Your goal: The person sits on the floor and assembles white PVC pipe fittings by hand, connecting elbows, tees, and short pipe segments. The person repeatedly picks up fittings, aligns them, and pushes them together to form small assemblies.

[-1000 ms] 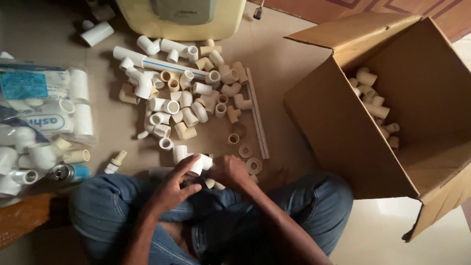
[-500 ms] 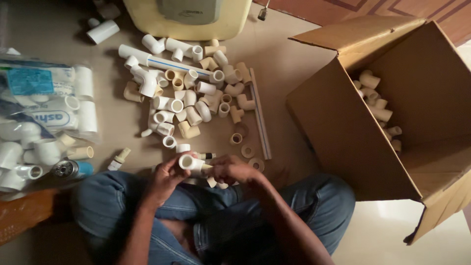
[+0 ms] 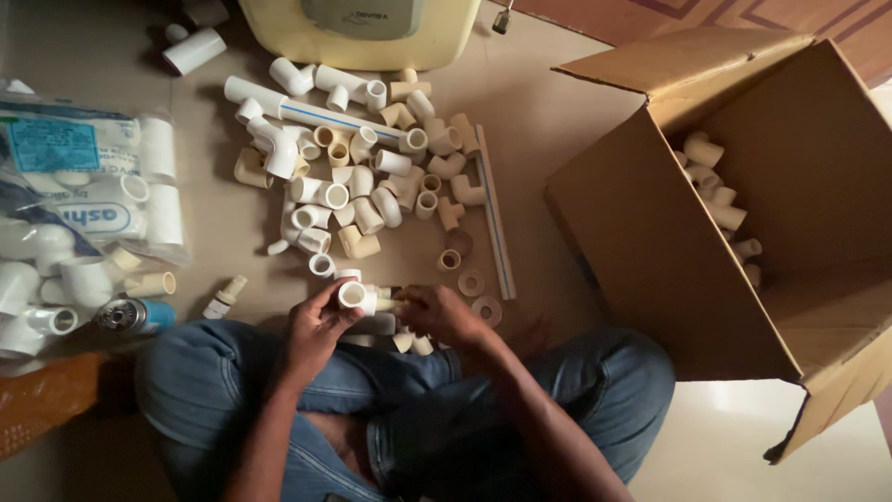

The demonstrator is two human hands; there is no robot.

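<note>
While the fitting [image 3: 356, 297] sits over the lap, just above the knees, the left hand [image 3: 316, 333] has its fingers [image 3: 327, 296] curled closed around it, open mouth facing up. The right hand [image 3: 444, 314] meets it from the other side, fingers bent and pinched on a small piece [image 3: 388, 304] at the fitting's end; what exactly that piece is cannot be made out in the dim light.

Both holds are fingertip holds on smooth round plastic, so a twist or push that goes off-axis could make the fitting slip and drop between the legs, where a few loose bits [image 3: 413, 344] already lie half hidden against the jeans [image 3: 223, 390].

Just beyond the hands, the pile [image 3: 362, 177] of elbows and couplers spreads across the floor [image 3: 539, 121], with thin rings [image 3: 472, 283] lying near the right hand; a dropped part could roll in among them and be hard to pick out again. A long pipe [image 3: 494, 214] lies beside the pile. The carton [image 3: 743, 232] stands well to the right, and a bag [image 3: 84, 204] of fittings lies to the left.
</note>
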